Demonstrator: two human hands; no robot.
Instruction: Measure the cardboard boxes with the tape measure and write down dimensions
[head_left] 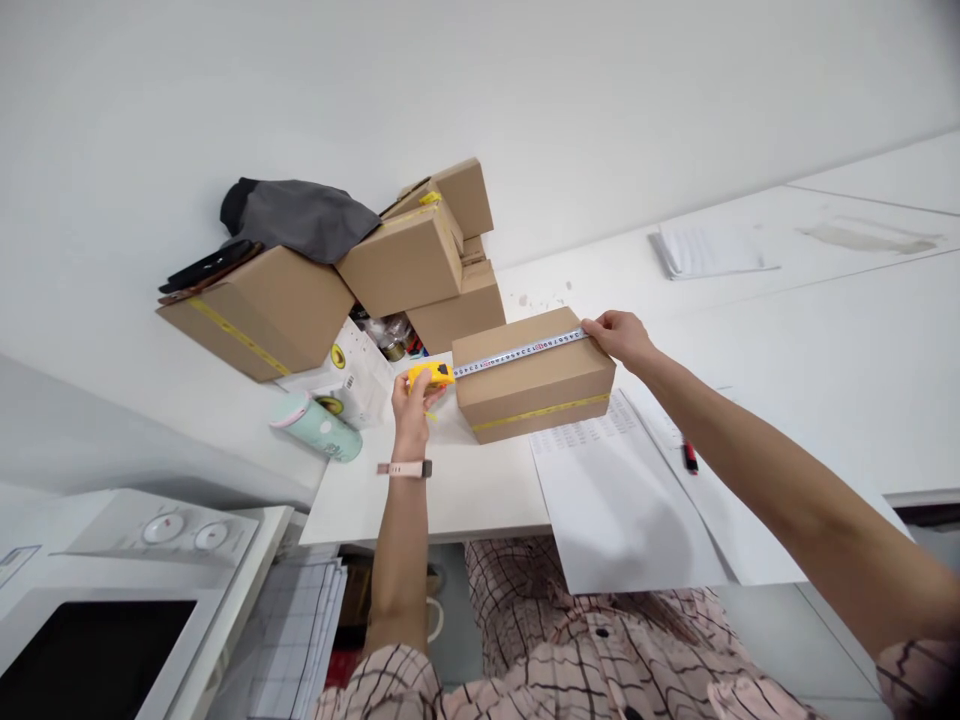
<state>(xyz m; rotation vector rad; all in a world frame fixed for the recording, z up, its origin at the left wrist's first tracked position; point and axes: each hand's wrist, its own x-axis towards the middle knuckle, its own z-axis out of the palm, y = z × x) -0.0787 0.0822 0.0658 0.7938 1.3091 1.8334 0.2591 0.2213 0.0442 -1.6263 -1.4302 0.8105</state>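
Observation:
A closed cardboard box (540,385) with yellow tape along its near side lies on the white table. Just off its left end, my left hand (412,400) is closed round a yellow tape measure (431,376). The metal blade (517,353) stretches across the top of the box, numbers facing up. At the box's far right edge, the fingers of my right hand (619,335) pinch the blade's end against the cardboard. Printed sheets (622,510) lie under the right part of the box and overhang the table's front edge.
Stacked cardboard boxes (405,265) and a dark grey cloth (300,215) stand at the back left. A mint-green tumbler (319,428) lies near the left edge, a microwave (127,580) beyond it. A red-and-black marker (690,457) rests on the papers; more paper (705,250) lies at the back right.

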